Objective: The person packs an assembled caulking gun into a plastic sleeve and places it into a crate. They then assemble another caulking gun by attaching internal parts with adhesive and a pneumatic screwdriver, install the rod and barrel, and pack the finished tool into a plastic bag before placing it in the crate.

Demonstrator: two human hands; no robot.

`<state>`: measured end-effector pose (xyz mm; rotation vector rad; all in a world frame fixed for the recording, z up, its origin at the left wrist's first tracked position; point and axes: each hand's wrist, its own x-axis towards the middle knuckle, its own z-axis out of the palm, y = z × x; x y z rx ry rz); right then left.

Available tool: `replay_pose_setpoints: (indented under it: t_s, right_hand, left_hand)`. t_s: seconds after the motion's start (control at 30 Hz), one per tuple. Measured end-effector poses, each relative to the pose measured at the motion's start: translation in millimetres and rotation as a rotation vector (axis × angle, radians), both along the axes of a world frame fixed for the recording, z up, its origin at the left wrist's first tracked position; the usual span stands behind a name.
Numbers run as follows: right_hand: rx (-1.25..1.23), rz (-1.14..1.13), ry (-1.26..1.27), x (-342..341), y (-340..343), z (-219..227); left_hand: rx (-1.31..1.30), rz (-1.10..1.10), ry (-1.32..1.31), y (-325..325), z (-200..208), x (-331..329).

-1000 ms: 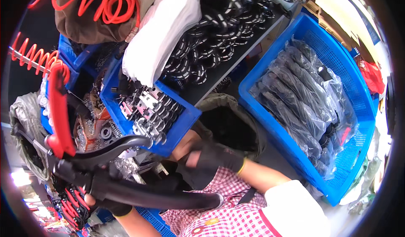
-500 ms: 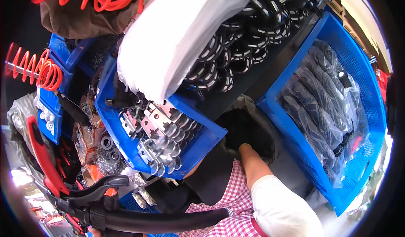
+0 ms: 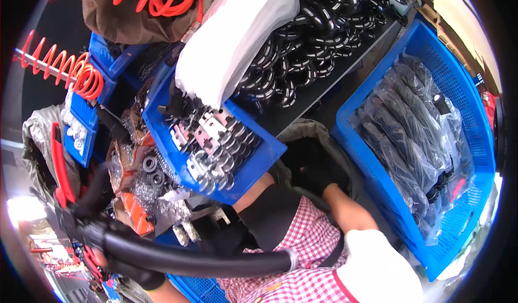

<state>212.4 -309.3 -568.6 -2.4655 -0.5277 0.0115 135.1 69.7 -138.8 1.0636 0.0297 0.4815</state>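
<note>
Left hand (image 3: 121, 262) grip around black hose (image 3: 199, 260), right hand (image 3: 315, 171) apart in sack (image 3: 318, 141)

Blue bins (image 3: 259, 165) on dark bench (image 3: 324, 95)

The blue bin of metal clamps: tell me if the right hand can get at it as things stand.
Probably yes. The right hand, in a black glove, is down in a dark bag right beside the blue bin of metal clamps; nothing lies between, though it must lift out first.
</note>
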Motion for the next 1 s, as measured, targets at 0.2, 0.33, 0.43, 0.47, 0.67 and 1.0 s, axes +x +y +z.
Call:
replay_pose_setpoints:
  t_s: [0.2, 0.33, 0.43, 0.47, 0.67, 1.0]
  right_hand:
    - [0.937, 0.320, 0.678, -43, -17, 215]
    - [1.475, 0.085, 0.691, -58, -20, 321]
    - [1.203, 0.143, 0.220, -64, -22, 342]
    - [0.936, 0.198, -0.159, -64, -22, 347]
    - [0.778, 0.455, -0.746, -47, -12, 361]
    - [0.579, 0.612, -0.958, -34, -2, 375]
  left_hand:
    - [0.150, 0.007, -0.158, 55, 2, 72]
    - [0.075, 0.157, -0.079, 19, 0, 83]
    - [-0.021, 0.118, -0.053, 34, 2, 76]
    - [-0.012, 0.065, -0.051, 30, 7, 76]
    - [0.038, 0.189, 0.054, 20, 21, 60]
    - [-0.030, 0.126, 0.126, 56, 43, 56]
